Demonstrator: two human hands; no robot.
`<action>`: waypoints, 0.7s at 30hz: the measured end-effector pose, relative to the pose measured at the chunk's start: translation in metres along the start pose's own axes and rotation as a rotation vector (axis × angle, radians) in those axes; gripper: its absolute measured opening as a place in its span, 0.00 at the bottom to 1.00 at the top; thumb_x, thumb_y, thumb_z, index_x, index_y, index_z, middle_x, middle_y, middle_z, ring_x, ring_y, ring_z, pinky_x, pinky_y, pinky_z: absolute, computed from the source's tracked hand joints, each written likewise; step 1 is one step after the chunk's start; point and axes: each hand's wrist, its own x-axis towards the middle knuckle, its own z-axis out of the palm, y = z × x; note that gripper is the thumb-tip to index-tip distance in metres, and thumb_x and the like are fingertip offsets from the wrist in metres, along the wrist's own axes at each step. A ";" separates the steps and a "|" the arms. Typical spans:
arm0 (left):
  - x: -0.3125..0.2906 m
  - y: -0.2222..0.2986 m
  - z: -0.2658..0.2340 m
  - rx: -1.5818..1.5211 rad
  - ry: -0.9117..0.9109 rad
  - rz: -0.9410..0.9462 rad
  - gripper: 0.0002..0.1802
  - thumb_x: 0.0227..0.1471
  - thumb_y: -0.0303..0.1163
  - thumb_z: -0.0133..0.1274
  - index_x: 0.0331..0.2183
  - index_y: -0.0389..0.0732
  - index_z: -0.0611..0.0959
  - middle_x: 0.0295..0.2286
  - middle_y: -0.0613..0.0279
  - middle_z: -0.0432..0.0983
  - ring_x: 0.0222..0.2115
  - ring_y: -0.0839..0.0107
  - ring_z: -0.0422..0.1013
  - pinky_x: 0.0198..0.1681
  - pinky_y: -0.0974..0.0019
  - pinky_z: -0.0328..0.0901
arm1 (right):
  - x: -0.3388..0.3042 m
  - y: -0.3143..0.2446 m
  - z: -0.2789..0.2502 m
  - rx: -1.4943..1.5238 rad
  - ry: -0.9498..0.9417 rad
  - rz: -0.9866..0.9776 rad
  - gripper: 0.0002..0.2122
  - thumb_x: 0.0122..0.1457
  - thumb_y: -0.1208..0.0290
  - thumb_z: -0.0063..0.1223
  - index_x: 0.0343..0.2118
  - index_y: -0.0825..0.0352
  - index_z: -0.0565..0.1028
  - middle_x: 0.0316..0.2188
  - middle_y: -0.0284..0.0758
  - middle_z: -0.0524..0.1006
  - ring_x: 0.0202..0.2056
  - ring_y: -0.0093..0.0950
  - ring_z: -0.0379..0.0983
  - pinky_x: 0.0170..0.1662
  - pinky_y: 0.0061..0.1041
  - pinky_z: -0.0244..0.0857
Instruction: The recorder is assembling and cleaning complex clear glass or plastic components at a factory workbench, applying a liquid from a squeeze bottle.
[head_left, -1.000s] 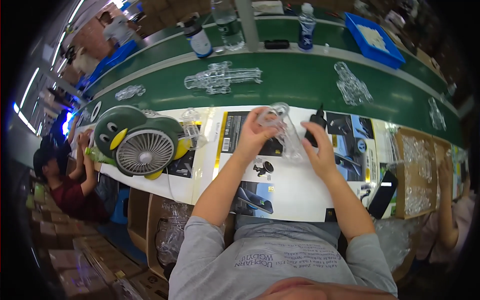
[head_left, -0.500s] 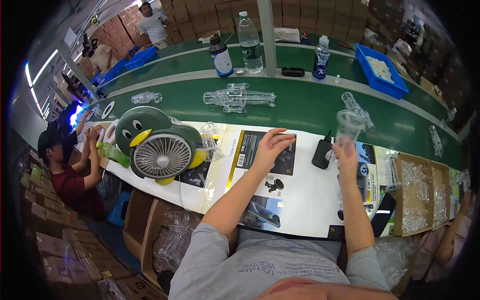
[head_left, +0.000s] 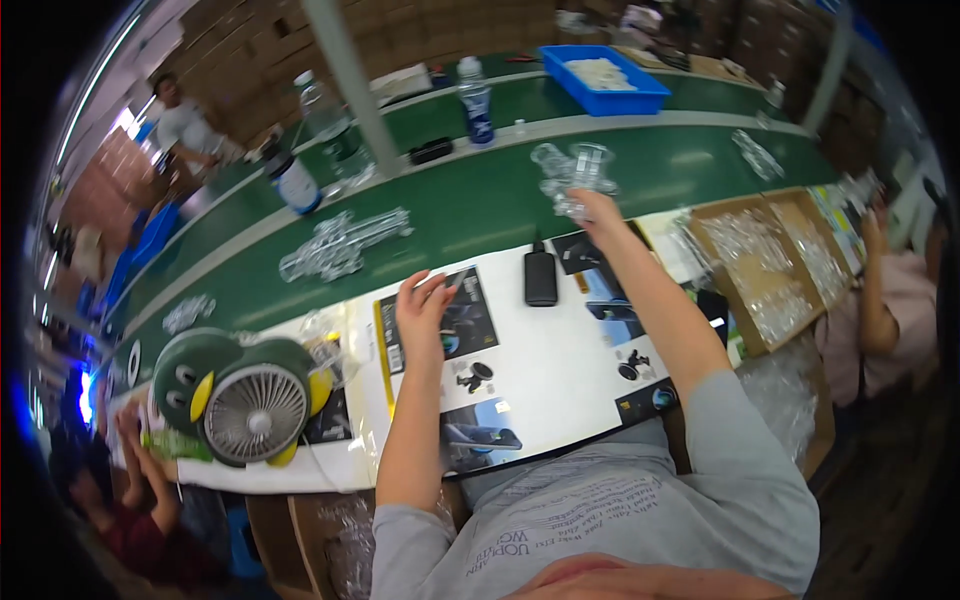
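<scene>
My right hand point(head_left: 597, 212) reaches over the green belt, its fingers closed on a clear plastic part with a round flared end point(head_left: 592, 163). Close against it is another clear plastic part point(head_left: 549, 160); whether the two touch I cannot tell. My left hand point(head_left: 422, 312) hovers over the printed white sheet point(head_left: 560, 375) with fingers loosely apart and nothing in them. Between the hands, a black bottle with a thin nozzle point(head_left: 540, 277) lies on the sheet. More clear plastic assemblies rest on the green belt point(head_left: 470, 205), one of them a larger piece point(head_left: 340, 245) at left.
At left stands a green penguin-shaped fan point(head_left: 258, 420). On the right, a cardboard tray point(head_left: 770, 335) holds several clear parts. Bottles, including a blue-labelled one point(head_left: 476, 105), and a blue bin point(head_left: 640, 98) line the back. Co-workers sit at both sides.
My right hand has carried the clear part away from me onto the belt beside another. My left hand has drawn back, its fingers still apart. The whole view has swung right.
</scene>
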 end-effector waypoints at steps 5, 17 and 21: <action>-0.007 0.009 0.004 -0.017 -0.014 -0.021 0.16 0.52 0.21 0.45 0.45 0.36 0.67 0.41 0.50 0.70 0.38 0.65 0.72 0.43 0.68 0.67 | -0.007 -0.010 0.028 -0.047 -0.019 0.048 0.17 0.45 0.64 0.58 0.39 0.61 0.72 0.37 0.31 0.73 0.40 0.24 0.68 0.45 0.27 0.57; -0.007 0.010 0.003 -0.020 -0.009 -0.119 0.11 0.55 0.28 0.42 0.41 0.36 0.70 0.38 0.52 0.72 0.31 0.68 0.73 0.39 0.68 0.68 | -0.011 -0.001 0.021 0.101 -0.017 -0.064 0.13 0.51 0.65 0.56 0.38 0.62 0.71 0.31 0.29 0.73 0.33 0.20 0.70 0.34 0.21 0.67; -0.007 0.006 -0.005 -0.015 -0.057 -0.192 0.13 0.54 0.28 0.44 0.43 0.38 0.71 0.37 0.54 0.73 0.33 0.68 0.73 0.41 0.66 0.67 | -0.081 -0.005 0.029 0.140 -0.220 -0.086 0.14 0.53 0.66 0.55 0.42 0.64 0.71 0.34 0.29 0.74 0.36 0.19 0.71 0.38 0.19 0.66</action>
